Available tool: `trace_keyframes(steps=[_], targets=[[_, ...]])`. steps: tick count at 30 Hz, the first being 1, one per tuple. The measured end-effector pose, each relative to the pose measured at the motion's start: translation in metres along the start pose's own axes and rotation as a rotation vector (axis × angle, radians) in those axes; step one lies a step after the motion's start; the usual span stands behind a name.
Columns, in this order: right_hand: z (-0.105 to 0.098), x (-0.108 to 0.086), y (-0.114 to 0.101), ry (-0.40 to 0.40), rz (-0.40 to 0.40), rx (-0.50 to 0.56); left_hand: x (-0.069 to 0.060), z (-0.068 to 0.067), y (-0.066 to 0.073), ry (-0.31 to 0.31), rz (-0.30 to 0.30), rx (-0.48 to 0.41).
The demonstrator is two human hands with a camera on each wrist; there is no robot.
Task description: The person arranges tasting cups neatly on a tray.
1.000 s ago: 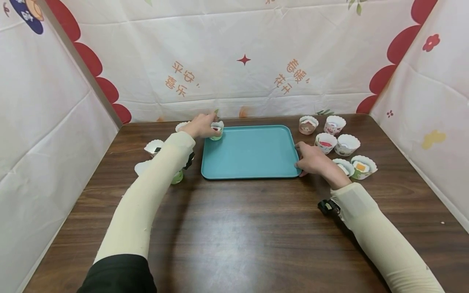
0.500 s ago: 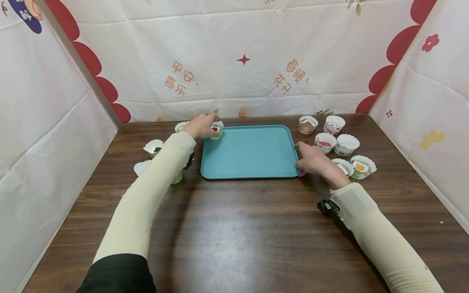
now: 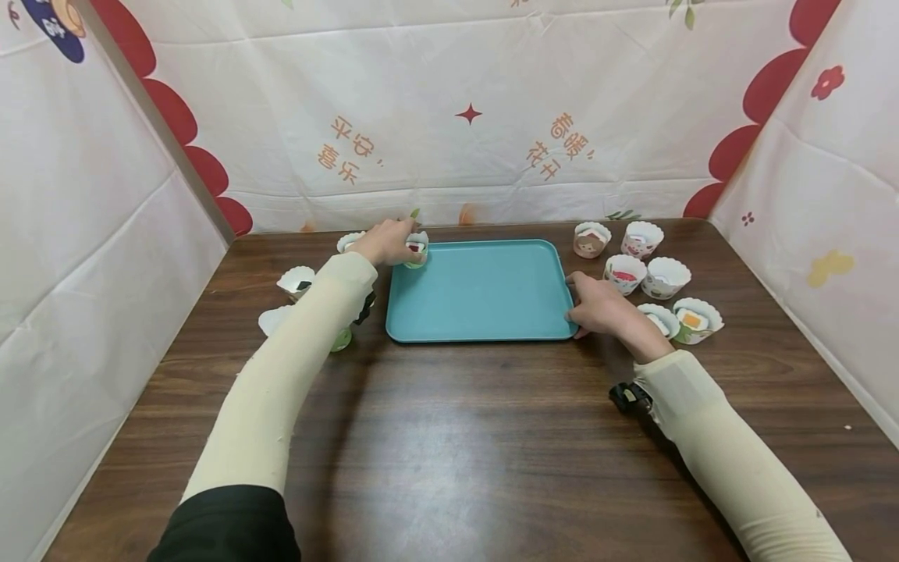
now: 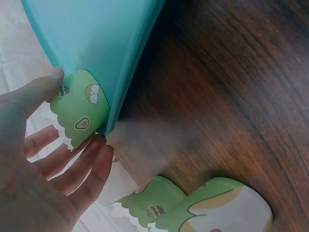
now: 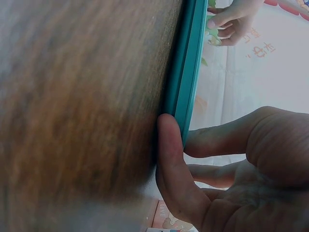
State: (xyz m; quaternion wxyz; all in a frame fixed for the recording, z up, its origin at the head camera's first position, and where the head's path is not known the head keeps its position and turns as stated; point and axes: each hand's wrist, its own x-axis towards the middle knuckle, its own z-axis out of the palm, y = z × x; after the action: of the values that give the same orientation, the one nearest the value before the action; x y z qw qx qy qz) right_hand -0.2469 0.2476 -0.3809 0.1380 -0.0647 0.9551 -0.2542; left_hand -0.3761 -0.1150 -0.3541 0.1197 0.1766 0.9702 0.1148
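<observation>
At the far left corner of the teal tray [image 3: 481,304], my left hand [image 3: 383,242] holds a green paper baking cup [image 4: 79,108] between thumb and fingers. The left wrist view shows the cup's base against the tray, with avocado and burger prints on its wall. Something white with dark red shows inside that cup in the head view. My right hand [image 3: 598,304] grips the tray's right edge; the right wrist view has the fingers pressed against the rim [image 5: 183,96]. Part of the right hand's hold is hidden by the hand itself.
Several filled paper cups [image 3: 667,279] stand right of the tray, close to the right hand. More cups [image 3: 296,281] are on the left, partly hidden behind the left forearm. A printed white cloth [image 3: 463,172] borders the wooden table [image 3: 435,437] at the back and sides.
</observation>
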Motion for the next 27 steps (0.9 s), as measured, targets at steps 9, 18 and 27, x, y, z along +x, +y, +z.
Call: trace_keyframes(steps=[9,18,27], targets=[[-0.001,-0.001,-0.001,0.0,0.001,-0.006,0.002,0.003,-0.001,-0.004,-0.003,-0.004],[-0.001,-0.001,0.0,-0.001,0.006,-0.015,-0.001,-0.001,-0.008,0.008,0.019,-0.03],[-0.001,-0.001,0.001,-0.001,-0.005,-0.017,-0.01,-0.01,-0.021,0.056,0.061,-0.145]])
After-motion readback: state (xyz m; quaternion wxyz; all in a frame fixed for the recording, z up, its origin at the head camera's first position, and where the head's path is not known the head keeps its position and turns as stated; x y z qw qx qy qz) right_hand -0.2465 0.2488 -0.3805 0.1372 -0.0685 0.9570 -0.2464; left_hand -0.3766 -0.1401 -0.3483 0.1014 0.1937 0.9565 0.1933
